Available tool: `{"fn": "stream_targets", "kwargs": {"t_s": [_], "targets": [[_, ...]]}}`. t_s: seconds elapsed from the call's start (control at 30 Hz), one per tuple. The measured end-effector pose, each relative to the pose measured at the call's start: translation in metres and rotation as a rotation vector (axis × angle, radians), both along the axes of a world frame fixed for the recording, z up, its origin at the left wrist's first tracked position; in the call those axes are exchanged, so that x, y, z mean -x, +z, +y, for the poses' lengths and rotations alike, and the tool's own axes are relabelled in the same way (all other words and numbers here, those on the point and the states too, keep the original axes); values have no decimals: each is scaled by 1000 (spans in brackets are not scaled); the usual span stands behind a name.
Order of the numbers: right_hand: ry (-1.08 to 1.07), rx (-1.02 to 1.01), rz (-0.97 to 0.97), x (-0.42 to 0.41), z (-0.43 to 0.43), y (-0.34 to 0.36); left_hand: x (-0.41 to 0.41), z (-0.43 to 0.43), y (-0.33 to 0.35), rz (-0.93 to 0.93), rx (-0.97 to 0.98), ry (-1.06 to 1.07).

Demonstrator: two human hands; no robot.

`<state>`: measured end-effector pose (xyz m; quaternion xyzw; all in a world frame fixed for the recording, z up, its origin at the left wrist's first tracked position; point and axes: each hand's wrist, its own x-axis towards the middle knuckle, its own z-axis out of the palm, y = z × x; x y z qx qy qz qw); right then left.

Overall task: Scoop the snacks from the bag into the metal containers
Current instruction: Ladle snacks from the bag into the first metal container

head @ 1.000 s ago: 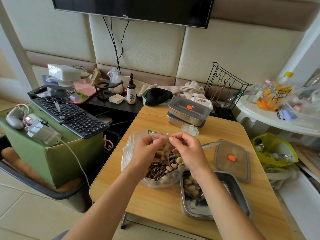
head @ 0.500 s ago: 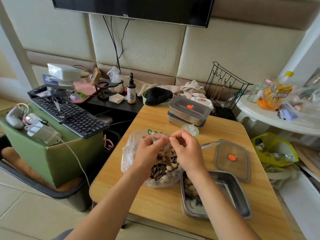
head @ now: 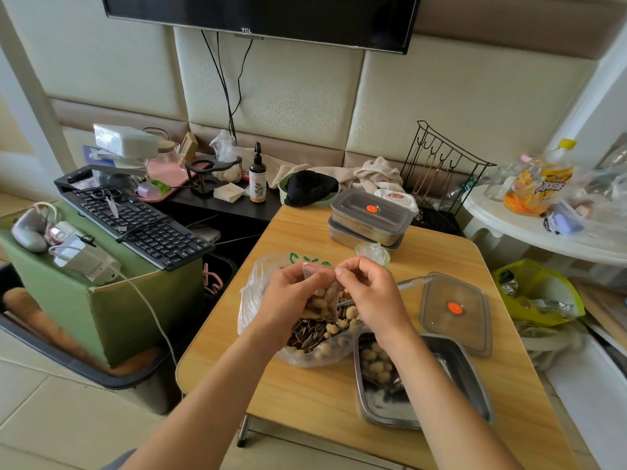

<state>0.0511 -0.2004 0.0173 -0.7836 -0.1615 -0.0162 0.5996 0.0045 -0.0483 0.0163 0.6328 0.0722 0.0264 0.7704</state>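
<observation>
Both are together: my left hand (head: 288,295) and right hand (head: 371,293) pinch the small peanut pouch (head: 322,288) just above the big snack bag (head: 252,300). Right of that bag, my forearm hides part of the open metal container (head: 475,385), whose contents look blurred.

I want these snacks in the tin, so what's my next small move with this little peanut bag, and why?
Probably pull the seal apart. Your left hand and right hand both pinch the small peanut bag at its red strip, which seems closed. The open metal container sits just below your right wrist, its lid off beside it, ready for pouring.
</observation>
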Motion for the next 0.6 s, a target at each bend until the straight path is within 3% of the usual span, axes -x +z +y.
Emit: {"fn": "stream_targets", "kwargs": {"t_s": [0.3,0.6], "targets": [[-62,194,-150,2,1,-1,2,0,1,29,15,75],[27,141,-40,-4,-6,2,1,1,2,29,4,82]]}}
